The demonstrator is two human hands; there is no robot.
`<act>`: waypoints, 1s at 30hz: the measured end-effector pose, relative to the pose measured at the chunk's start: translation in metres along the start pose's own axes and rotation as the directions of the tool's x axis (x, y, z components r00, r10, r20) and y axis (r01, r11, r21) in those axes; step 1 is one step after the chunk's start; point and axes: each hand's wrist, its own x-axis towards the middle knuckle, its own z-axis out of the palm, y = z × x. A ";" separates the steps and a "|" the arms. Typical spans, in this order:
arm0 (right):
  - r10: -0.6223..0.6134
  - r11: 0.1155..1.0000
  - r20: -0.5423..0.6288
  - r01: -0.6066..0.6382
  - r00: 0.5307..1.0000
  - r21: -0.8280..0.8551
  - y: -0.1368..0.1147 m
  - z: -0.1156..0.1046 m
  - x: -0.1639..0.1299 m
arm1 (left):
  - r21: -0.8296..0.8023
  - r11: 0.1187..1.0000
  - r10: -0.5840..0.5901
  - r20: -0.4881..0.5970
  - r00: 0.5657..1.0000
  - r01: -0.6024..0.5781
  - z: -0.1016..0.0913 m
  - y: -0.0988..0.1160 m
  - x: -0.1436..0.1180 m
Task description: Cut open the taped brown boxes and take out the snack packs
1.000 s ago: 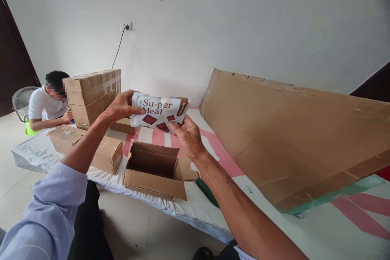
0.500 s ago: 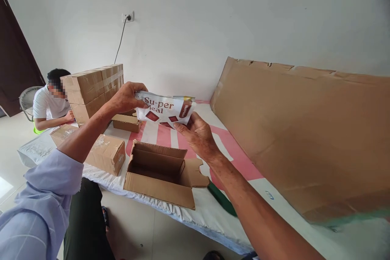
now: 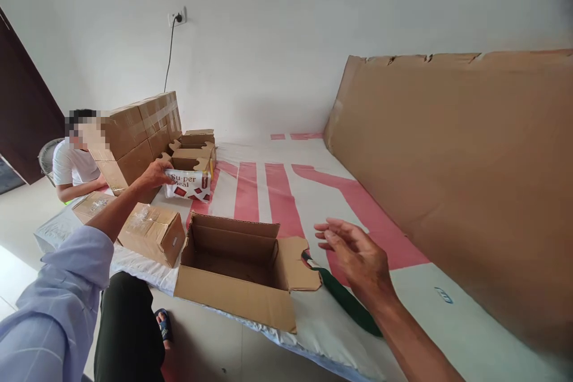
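My left hand [image 3: 157, 174] grips one end of a white food pouch [image 3: 190, 186] printed "Su-per Meal" with dark red diamonds. It holds the pouch in front of a small open cardboard box [image 3: 203, 158] by the stacked cartons. Whether the pouch touches that box, I cannot tell. My right hand [image 3: 356, 253] is empty, fingers apart, to the right of a larger open carton [image 3: 237, 304]. That carton's flaps are spread and its visible inside is bare cardboard. A dark green strip of cloth or strap [image 3: 351, 304] lies beside it, partly behind my right forearm.
Taped cartons [image 3: 129, 137] are stacked at the left, with a closed carton [image 3: 154, 233] nearer me. A person [image 3: 76, 164] leans behind the stack. A big cardboard sheet [image 3: 456, 179] stands at the right. Red-and-white sheeting [image 3: 280, 197] covers the low surface.
Both hands held the pouch over the carton before. My right hand has let go and dropped to the right; my left has carried the pouch left toward the small box. The view has shifted slightly.
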 end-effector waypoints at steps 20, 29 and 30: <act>0.110 0.945 0.264 -0.019 0.958 -0.326 0.021 0.006 -0.028 | 0.859 0.485 -0.301 -0.011 0.953 0.163 0.055 -0.058 0.065; 0.036 0.916 0.298 0.088 0.954 -0.390 0.021 0.006 -0.026 | 0.916 0.353 -0.308 -0.080 0.948 0.192 0.076 -0.045 0.071; 0.025 0.915 0.296 0.097 0.955 -0.392 0.021 0.006 -0.027 | 0.918 0.348 -0.310 -0.079 0.947 0.191 0.076 -0.044 0.070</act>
